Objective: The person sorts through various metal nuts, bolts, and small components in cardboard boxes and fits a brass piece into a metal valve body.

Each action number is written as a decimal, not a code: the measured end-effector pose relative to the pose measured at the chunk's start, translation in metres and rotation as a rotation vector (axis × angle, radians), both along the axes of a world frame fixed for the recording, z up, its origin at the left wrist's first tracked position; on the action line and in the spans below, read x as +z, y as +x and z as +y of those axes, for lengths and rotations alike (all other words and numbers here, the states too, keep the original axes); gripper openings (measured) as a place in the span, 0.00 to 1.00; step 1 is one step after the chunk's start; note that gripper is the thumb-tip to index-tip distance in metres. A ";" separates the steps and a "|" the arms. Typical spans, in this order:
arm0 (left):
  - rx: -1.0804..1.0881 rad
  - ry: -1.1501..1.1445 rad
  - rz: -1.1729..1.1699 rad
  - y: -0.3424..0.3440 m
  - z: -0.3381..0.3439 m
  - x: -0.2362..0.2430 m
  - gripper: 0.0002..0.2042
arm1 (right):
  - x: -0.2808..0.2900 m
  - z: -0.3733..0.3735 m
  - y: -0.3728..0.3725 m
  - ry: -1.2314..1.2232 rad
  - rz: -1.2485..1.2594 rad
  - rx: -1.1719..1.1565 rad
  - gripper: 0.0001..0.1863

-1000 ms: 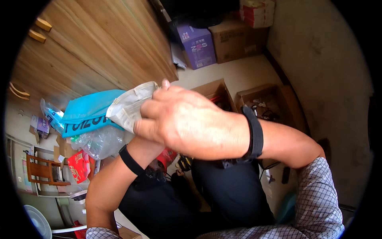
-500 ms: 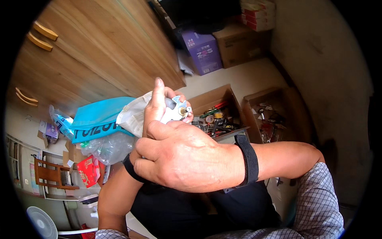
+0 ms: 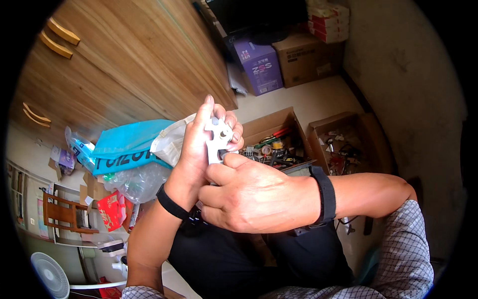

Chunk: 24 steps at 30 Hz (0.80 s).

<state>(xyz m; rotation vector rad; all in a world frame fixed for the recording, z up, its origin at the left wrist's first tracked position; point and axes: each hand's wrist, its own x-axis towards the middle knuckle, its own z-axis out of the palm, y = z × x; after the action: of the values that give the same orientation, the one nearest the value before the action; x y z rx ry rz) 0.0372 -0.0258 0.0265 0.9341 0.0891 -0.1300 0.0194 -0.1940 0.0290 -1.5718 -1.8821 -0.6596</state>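
A white, shiny notched part (image 3: 215, 144) with a round hole near its upper end stands between my two hands; its exact kind I cannot tell. My left hand (image 3: 195, 142) is wrapped round it, thumb up along one side and fingertips curled at the other. My right hand (image 3: 264, 194) lies across its lower end, with thumb and forefinger closed there. The fingers of the right hand are partly hidden behind its back, so what they pinch does not show. Both wrists wear black straps.
Beyond my hands an open cardboard box (image 3: 294, 119) holds several tools, and a second open box (image 3: 318, 130) holds loose parts. A turquoise bag (image 3: 124, 142) and clear plastic (image 3: 137, 182) lie at left by a wooden cabinet (image 3: 129, 60). A white fan (image 3: 50, 274) stands lower left.
The brass-coloured shaft with a screw-like tip seen on the part earlier no longer shows. My right hand has shifted right and down, uncovering more of the left hand and the part.
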 end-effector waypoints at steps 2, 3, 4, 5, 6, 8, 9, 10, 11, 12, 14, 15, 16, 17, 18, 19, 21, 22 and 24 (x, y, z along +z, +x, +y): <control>-0.032 -0.024 0.034 -0.002 0.003 -0.007 0.21 | -0.002 -0.004 0.003 -0.034 -0.004 0.059 0.08; -0.048 -0.036 0.051 -0.004 0.004 -0.010 0.21 | -0.004 -0.007 0.005 -0.049 0.026 0.087 0.07; -0.012 -0.009 0.070 -0.006 0.003 -0.011 0.22 | -0.005 -0.009 0.007 -0.064 0.058 0.114 0.07; -0.004 -0.039 0.087 -0.007 0.002 -0.012 0.22 | -0.007 -0.012 0.009 -0.080 0.091 0.142 0.07; 0.004 -0.069 0.103 -0.008 0.000 -0.013 0.22 | -0.007 -0.014 0.011 -0.097 0.110 0.161 0.07; -0.022 -0.135 0.088 -0.009 -0.002 -0.010 0.22 | -0.008 -0.015 0.013 -0.034 0.110 0.183 0.09; -0.035 -0.184 0.063 -0.009 -0.002 -0.008 0.22 | -0.008 -0.017 0.014 -0.002 0.110 0.193 0.10; -0.049 -0.230 0.038 -0.009 -0.001 -0.007 0.22 | -0.001 -0.021 0.014 -0.029 0.115 0.199 0.12; -0.064 -0.277 0.012 -0.008 -0.001 -0.005 0.22 | -0.002 -0.021 0.015 0.003 0.142 0.213 0.11; -0.077 -0.285 -0.018 -0.009 -0.001 -0.003 0.22 | -0.003 -0.022 0.014 0.034 0.169 0.226 0.10; -0.087 -0.328 -0.033 -0.008 0.001 -0.002 0.22 | -0.003 -0.023 0.016 0.101 0.207 0.262 0.10; -0.092 -0.350 -0.041 -0.008 0.002 -0.001 0.22 | -0.002 -0.023 0.019 0.137 0.217 0.283 0.10; -0.069 -0.342 -0.043 -0.009 0.000 0.000 0.22 | -0.003 -0.024 0.021 0.170 0.231 0.301 0.11; -0.045 -0.333 -0.045 -0.011 -0.003 0.003 0.22 | -0.005 -0.026 0.022 0.214 0.268 0.238 0.13; -0.021 -0.323 -0.047 -0.012 -0.004 0.004 0.22 | -0.009 -0.028 0.023 0.259 0.306 0.175 0.16; -0.035 -0.332 -0.054 -0.012 -0.003 0.004 0.21 | -0.009 -0.035 0.024 0.240 0.370 0.123 0.19; -0.065 -0.347 -0.068 -0.012 0.000 0.002 0.21 | -0.008 -0.043 0.026 0.315 0.428 -0.015 0.22; -0.069 -0.341 -0.087 -0.011 0.000 0.000 0.21 | -0.015 -0.050 0.030 0.258 0.477 -0.031 0.22; -0.043 -0.310 -0.062 -0.012 -0.003 0.002 0.21 | -0.025 -0.063 0.038 0.203 0.611 -0.098 0.22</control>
<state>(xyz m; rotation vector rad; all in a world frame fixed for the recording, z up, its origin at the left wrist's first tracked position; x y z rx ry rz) 0.0247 -0.0285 0.0283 0.6305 -0.0084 -0.1499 0.0569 -0.2572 0.0039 -1.5191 -1.2556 -0.3389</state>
